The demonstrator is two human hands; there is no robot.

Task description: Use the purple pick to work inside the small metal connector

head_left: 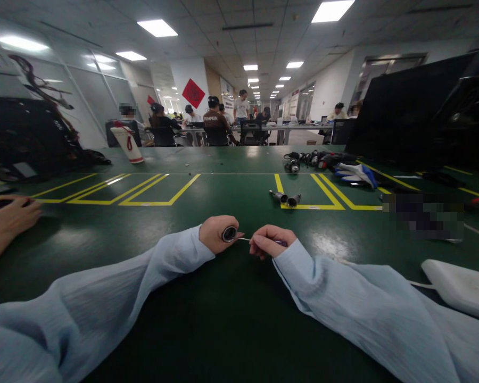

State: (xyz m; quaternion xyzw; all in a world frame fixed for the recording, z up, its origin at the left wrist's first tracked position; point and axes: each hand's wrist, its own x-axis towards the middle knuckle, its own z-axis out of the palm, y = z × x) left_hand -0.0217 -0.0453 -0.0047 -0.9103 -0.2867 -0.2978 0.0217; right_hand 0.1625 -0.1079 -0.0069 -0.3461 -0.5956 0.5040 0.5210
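Note:
My left hand (219, 234) is closed around a round metal connector (229, 234), its dark hollow end turned toward me. In my right hand (272, 241) is a slim screwdriver; its dark handle (281, 243) shows past the palm. The thin shaft (243, 239) points left and reaches the connector's side, though the exact contact spot is hidden by my left fingers. Both hands are just above the green tabletop (207, 330). Beyond them, two similar metal connectors (286, 199) lie side by side at a yellow tape line.
Farther right lie a pile of dark metal parts (315, 159) and a blue-and-white glove (355, 174). A white device (459, 287) with a cable sits near my right arm. At left are another person's hand (14, 215) and a white cup-shaped container (128, 143). A black monitor (415, 111) stands right.

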